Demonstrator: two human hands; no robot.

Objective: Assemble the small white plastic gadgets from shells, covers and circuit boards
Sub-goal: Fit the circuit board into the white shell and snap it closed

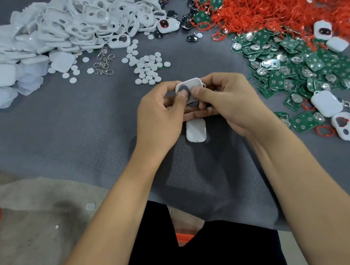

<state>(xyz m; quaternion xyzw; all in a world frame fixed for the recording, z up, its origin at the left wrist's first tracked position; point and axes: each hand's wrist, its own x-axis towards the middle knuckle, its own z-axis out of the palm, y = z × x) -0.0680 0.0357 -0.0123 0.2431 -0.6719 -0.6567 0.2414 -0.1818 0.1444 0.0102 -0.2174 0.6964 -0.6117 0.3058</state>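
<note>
Item: white shell, small rounded plastic housing with a loop lug at one corner, held above the middle of the grey worktop, well in from its near edge. A dark oval part shows in its face.

Hold: left hand and right hand both grasp it, thumbs pressing on the face, the other fingers curled underneath.

Handling, judged: very light, rigid, thin-walled, smooth and likely slippery. Best taken by the side edges, pressure spread evenly; a snap fit probably wants a firm squeeze, not a twist.

Second item: white cover, lying flat on the worktop just below the hands.

Stock: pile of white shells and covers toward the far left corner; white discs in the middle far area; metal clasps beside them; green circuit boards along the right edge; red rings at the far right.

Not determinable: the underside of the held shell and whether a board sits inside are hidden by fingers. The far right corner is blurred.
</note>
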